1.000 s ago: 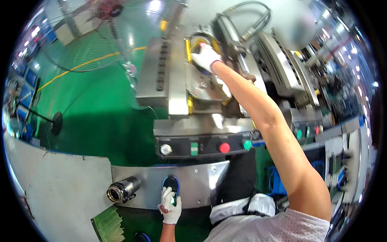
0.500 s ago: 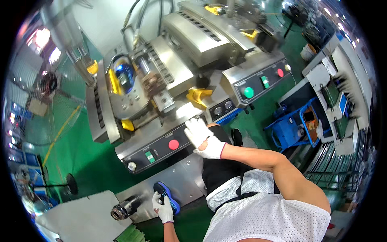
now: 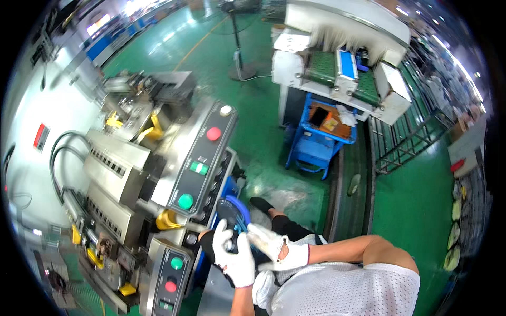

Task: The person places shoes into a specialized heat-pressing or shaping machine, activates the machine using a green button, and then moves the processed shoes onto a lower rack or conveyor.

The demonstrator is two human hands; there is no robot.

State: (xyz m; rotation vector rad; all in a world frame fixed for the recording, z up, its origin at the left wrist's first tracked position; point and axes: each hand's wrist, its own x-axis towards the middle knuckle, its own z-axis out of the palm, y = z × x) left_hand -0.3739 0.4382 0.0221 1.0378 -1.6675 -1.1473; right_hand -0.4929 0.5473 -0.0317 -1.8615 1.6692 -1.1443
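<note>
In front of my body is a dark shoe (image 3: pixel 230 211) with a bright blue sole edge, its toe pointing away from me. My left hand (image 3: pixel 233 258), in a white glove, grips its near end between thumb and fingers. Something dark and shiny shows in that grip, too small to name. My right hand (image 3: pixel 275 246), also gloved, lies close against the shoe's right side with its fingers stretched out. Whether those fingertips press on the shoe is hard to see. The right glove has a hole near the wrist.
On the left stands a metal machine (image 3: pixel 113 174) with yellow clamps and a button panel (image 3: pixel 199 158). A blue cart (image 3: pixel 311 147) with a brown tray stands ahead, before a conveyor (image 3: pixel 321 68) with hanging bristles. A floor stand (image 3: pixel 241 71) and metal rack (image 3: pixel 400 137) are farther off.
My view has swung to the right, toward the conveyor and cart. My left hand has lifted the shoe off the metal bench, and my right hand has left the machine's front to come beside it.
</note>
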